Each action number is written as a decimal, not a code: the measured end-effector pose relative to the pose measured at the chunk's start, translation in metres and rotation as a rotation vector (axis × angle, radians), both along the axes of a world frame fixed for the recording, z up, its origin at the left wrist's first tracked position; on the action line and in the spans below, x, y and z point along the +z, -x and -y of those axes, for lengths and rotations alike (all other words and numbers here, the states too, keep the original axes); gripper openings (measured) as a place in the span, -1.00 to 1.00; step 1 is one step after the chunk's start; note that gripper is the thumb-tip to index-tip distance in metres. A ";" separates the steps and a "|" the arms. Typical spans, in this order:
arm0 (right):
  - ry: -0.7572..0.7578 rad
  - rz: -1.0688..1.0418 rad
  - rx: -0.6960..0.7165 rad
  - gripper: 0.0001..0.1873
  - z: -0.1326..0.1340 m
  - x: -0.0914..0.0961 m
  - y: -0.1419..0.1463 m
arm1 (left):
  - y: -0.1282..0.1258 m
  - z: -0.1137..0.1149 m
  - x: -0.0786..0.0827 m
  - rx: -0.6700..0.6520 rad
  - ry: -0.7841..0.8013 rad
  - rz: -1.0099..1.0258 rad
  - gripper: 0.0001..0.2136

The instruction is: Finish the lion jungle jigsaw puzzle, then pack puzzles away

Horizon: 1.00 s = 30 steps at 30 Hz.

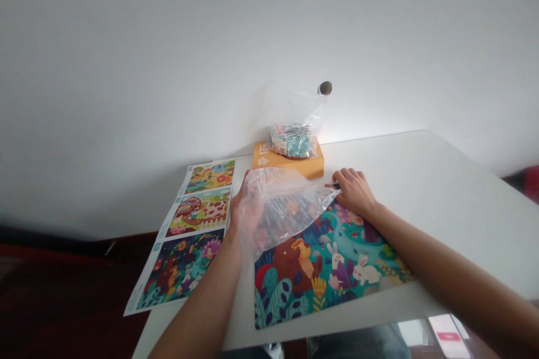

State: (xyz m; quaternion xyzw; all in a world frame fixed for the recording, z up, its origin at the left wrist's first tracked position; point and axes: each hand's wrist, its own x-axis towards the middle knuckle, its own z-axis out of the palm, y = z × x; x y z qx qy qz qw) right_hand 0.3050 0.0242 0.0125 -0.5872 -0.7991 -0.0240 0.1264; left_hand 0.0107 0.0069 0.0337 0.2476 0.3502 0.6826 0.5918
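A colourful picture board (pixel 315 275) with a bear, white rabbits and plants lies on the white table in front of me. A clear plastic bag (pixel 286 207) covers its upper left part, crumpled and see-through. My left hand (pixel 244 210) grips the bag from its left side, the fingers partly veiled by the plastic. At the board's far edge, my right hand (pixel 352 189) has its fingers curled over the board, close to the bag's pointed corner. My right forearm passes over the board's right side.
A clear bag of puzzle pieces (pixel 297 140) sits on an orange box (pixel 309 167) against the wall. To the left, a printed sheet (pixel 196 219) with three pictures overhangs the table edge (pixel 147 342). A phone (pixel 448 336) lies lower right, below the table.
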 end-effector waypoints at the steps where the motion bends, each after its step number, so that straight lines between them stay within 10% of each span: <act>1: 0.006 0.004 -0.003 -0.63 -0.001 0.000 0.001 | 0.000 0.000 0.000 -0.003 0.015 0.013 -0.72; 21: -0.184 -0.244 0.050 -0.57 -0.004 0.007 -0.010 | 0.001 0.006 0.005 0.052 0.065 0.125 -0.69; 30: 0.093 -0.168 0.205 -0.72 -0.018 -0.005 -0.010 | 0.000 0.006 0.008 0.054 0.050 0.062 -0.72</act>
